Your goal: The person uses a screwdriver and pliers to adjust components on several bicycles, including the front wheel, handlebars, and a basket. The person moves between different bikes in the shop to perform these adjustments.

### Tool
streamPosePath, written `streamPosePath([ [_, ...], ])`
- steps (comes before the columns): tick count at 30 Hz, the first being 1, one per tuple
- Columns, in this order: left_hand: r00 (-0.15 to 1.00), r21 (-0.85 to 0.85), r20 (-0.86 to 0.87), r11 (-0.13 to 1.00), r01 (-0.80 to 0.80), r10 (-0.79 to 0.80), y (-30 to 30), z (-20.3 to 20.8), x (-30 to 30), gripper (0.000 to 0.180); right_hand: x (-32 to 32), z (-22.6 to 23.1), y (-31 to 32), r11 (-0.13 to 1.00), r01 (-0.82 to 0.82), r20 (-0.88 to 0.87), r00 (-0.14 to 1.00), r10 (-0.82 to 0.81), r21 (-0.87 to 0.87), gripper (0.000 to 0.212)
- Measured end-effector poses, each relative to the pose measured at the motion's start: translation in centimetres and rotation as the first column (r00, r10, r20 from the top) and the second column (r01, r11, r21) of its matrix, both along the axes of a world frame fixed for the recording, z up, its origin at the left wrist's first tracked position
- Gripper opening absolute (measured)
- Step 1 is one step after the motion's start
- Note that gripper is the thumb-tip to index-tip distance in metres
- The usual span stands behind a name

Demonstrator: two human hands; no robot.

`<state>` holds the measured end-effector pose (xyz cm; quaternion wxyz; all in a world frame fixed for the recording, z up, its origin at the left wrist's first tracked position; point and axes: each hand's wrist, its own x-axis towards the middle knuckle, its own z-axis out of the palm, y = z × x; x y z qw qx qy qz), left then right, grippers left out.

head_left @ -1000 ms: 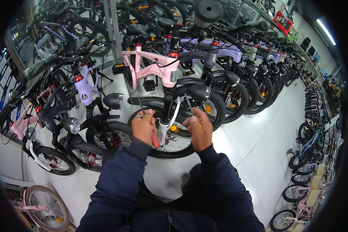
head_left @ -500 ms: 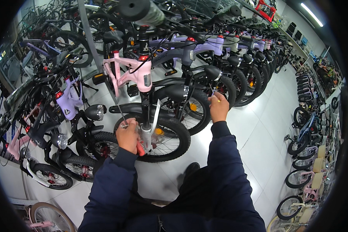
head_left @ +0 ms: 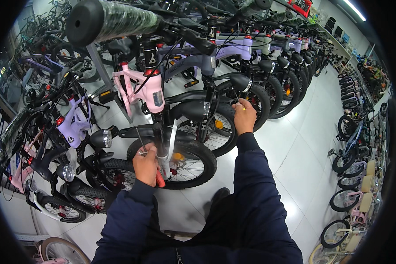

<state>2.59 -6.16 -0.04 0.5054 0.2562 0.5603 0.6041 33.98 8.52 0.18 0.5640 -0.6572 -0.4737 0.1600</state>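
Observation:
My left hand [head_left: 145, 165] is closed around a screwdriver; its red handle [head_left: 160, 178] sticks out below and its thin metal shaft [head_left: 140, 139] points up. A small silvery piece shows at the same fingertips. This hand is beside the white fork leg and front wheel [head_left: 201, 175] of a pink bicycle [head_left: 148, 94]. My right hand [head_left: 244, 116] is pinched, with a thin dark tip and a bit of yellow showing at its fingers, too small to name. It hovers near the black headlight [head_left: 240, 82] of a neighbouring bicycle.
A film-wrapped handlebar grip [head_left: 119, 20] juts close at the top. Lilac and pink bicycles stand on the left, one with a lilac frame [head_left: 75, 130]. Dark-tyred bicycles line the back, and small bicycles [head_left: 345, 198] stand along the right. White floor tiles [head_left: 275, 163] lie between.
The pink bicycle's handlebar grip now looms larger and further left, and its frame sits lower in view. My right hand has shifted slightly left. Both hands keep their grips.

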Motion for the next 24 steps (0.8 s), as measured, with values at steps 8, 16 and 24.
streamPosePath([
  [8, 1.000, 0.026, 0.021, 1.000, 0.016, -0.017, -0.2, -0.1, -0.2, 0.013, -0.3, 0.4, 0.0, 1.000, -0.008, -0.019, 1.000, 0.008, -0.012, 0.033],
  [16, 0.999, 0.016, 0.025, 1.000, 0.025, -0.025, -0.3, -0.1, -0.3, 0.014, -0.6, 0.8, -0.2, 0.999, 0.042, 0.107, 0.993, -0.041, -0.012, 0.033],
  [24, 1.000, 0.007, 0.026, 1.000, 0.013, -0.014, -0.4, -0.4, -0.1, 0.013, -0.4, 3.5, 0.3, 0.992, 0.092, 0.654, 0.756, -0.012, -0.088, 0.023],
])
